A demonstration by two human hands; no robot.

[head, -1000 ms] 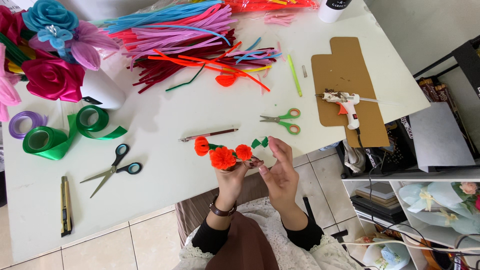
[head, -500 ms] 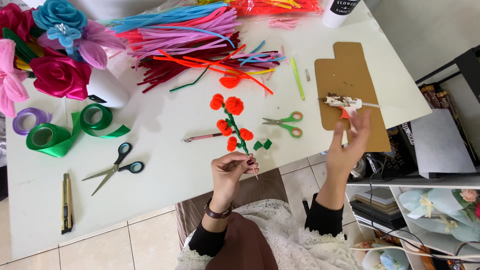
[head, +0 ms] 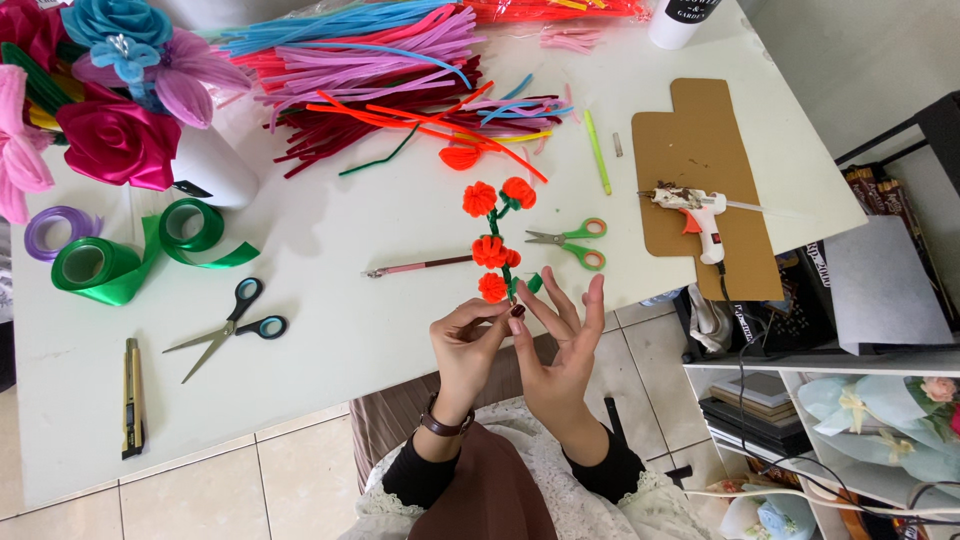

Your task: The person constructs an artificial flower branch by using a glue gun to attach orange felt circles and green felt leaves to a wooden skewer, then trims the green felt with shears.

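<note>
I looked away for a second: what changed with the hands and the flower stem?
The right hand left the white glue gun on the brown cardboard and came back beside the green stem of orange pipe-cleaner flowers. The left hand still pinches its base.

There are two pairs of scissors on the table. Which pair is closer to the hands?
The green-handled scissors, lying just above the right hand beside the orange pipe-cleaner flower stem. The black-and-teal scissors lie further off, left of the left hand.
</note>
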